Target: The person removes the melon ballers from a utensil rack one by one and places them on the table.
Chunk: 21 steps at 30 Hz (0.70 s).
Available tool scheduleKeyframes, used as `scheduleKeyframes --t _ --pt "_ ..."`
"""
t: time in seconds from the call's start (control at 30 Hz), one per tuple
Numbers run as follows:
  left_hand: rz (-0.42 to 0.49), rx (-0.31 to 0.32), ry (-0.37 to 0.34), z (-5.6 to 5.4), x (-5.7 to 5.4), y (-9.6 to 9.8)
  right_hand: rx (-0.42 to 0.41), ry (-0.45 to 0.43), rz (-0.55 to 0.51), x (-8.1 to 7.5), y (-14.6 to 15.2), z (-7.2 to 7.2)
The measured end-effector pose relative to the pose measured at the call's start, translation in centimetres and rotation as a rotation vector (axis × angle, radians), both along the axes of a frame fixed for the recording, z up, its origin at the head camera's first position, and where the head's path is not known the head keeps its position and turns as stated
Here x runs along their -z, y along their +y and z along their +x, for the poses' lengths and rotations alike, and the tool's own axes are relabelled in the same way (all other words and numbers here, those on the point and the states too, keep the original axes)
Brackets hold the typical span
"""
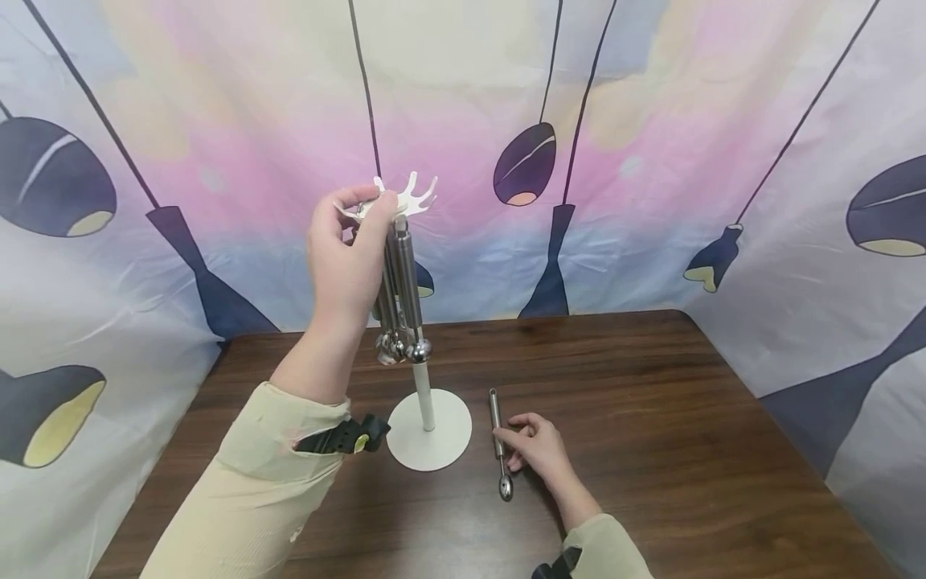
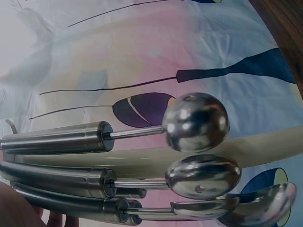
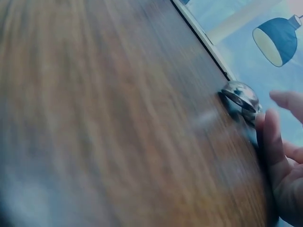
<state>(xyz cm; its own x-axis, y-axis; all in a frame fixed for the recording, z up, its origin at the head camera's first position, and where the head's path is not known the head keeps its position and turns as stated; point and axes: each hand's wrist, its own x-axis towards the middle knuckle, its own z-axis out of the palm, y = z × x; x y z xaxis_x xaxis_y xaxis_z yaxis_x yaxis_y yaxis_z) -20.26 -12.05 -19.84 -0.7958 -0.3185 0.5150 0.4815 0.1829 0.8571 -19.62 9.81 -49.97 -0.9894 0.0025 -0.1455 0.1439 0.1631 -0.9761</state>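
A white utensil stand has a round base (image 1: 444, 446) and a ring of curved hooks (image 1: 418, 199) at its top. My left hand (image 1: 346, 269) pinches that hook top between thumb and fingers. Several steel scoops hang below it; their round heads, such as this ball-shaped head (image 2: 196, 122), show in the left wrist view beside the pole (image 2: 132, 163). To the right of the base, a metal scoop (image 1: 496, 426) lies on the table, its bowl (image 3: 240, 94) toward me. My right hand (image 1: 544, 452) is beside its handle, fingertips right at the metal, thumb and fingers apart.
The dark wooden table (image 1: 651, 418) reaches back to a hanging cloth (image 1: 463, 104) printed with lamps, which also closes off both sides. Black straps, such as the left one (image 1: 340, 438), circle both sleeved wrists.
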Motion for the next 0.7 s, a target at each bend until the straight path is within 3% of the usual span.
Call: scheduleKeyframes --t 0.2,0.33,0.7 --pt "0.007 0.010 0.000 0.5 0.5 -0.4 -0.041 -0.083 -0.155 -0.2 0.5 -0.1" --pt "0.022 -0.002 0.034 0.8 0.7 -0.6 -0.066 -0.079 -0.225 -1.0 0.5 -0.2" --pt "0.000 -0.055 0.109 1.3 1.2 -0.9 -0.143 0.064 -0.316 -6.8 -0.5 -0.3"
